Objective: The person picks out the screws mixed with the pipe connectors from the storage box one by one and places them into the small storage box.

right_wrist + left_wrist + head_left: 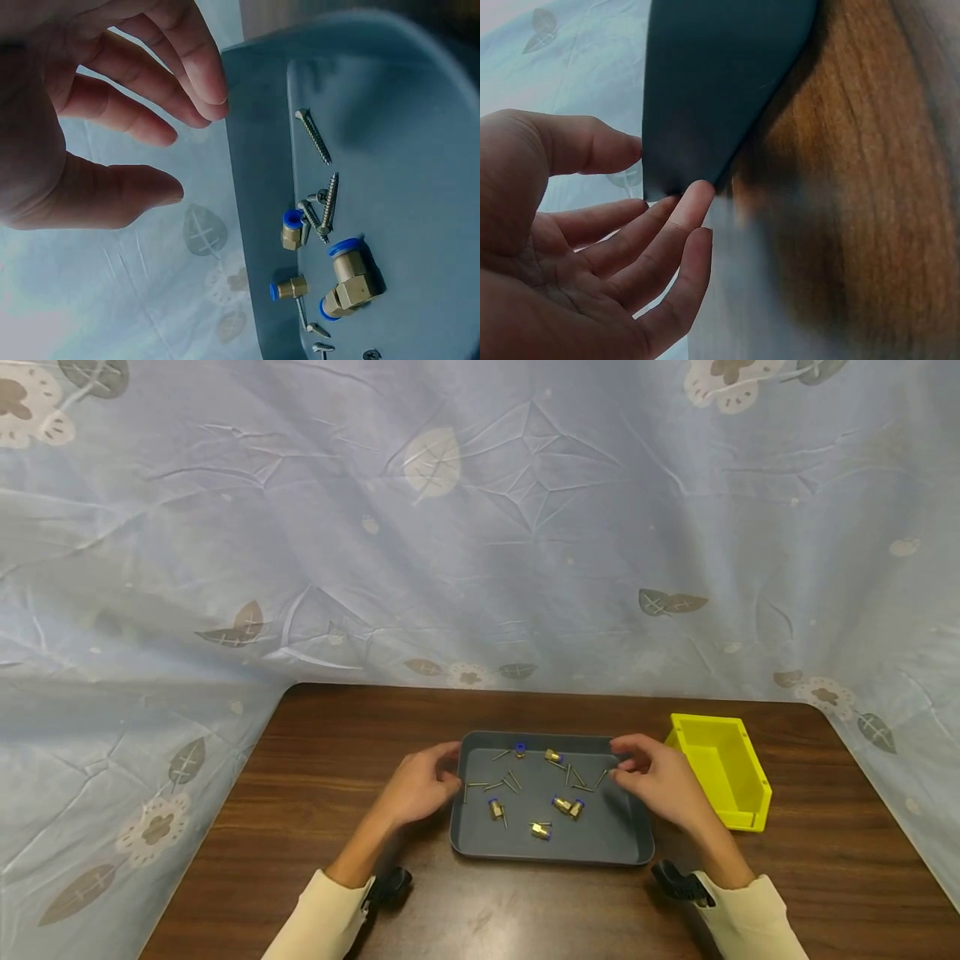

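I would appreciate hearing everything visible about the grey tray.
The tray is a shallow grey rectangle with rounded corners and low walls, perhaps plastic. It appears level on the table, with screws and blue-ended, brass-coloured fittings scattered inside. The left hand seemingly touches its left side; the right hand is opposite, contact unclear.

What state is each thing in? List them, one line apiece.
Gray tray: flat on the table, loaded.
Screws: loose, scattered in the tray.
Brass fittings: loose, lying among the screws.
Yellow bin: upright, open-topped.
Left fingers: loosely bent, at tray's left edge.
Right fingers: loosely bent, at tray's right edge.
Patterned cloth: hanging, creased.
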Tool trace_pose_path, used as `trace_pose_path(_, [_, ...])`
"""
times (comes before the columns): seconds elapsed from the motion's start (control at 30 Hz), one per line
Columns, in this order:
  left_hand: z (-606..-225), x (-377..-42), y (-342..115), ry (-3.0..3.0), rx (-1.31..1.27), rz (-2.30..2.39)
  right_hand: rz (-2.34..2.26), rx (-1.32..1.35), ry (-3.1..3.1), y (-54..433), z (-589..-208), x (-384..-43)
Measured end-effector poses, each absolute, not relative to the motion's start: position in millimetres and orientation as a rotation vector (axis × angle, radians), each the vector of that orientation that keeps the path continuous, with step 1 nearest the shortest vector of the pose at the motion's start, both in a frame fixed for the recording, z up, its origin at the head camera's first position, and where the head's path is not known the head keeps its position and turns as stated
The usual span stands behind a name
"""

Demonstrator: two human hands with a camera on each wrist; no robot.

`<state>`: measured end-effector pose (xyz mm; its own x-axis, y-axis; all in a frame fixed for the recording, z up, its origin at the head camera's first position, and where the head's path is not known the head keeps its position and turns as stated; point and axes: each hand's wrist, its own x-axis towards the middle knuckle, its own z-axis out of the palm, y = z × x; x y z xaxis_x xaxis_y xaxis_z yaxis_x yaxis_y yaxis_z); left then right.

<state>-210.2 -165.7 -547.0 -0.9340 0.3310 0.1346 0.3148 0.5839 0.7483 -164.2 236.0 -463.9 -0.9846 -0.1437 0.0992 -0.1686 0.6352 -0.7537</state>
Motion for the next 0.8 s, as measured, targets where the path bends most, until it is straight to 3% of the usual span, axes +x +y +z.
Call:
trace_pose_path(0.3, [-481.0,-178.3,-148.1,2.745,0.394,1.277,1.269,0.376,-2.88,227.1,-460.9,-184.8])
trace_pose_path(0.8, [-510.0,-189.1,-163.0,2.729,0.549,1.374,1.16,0.558,-3.046,218.9,-471.3,-208.8])
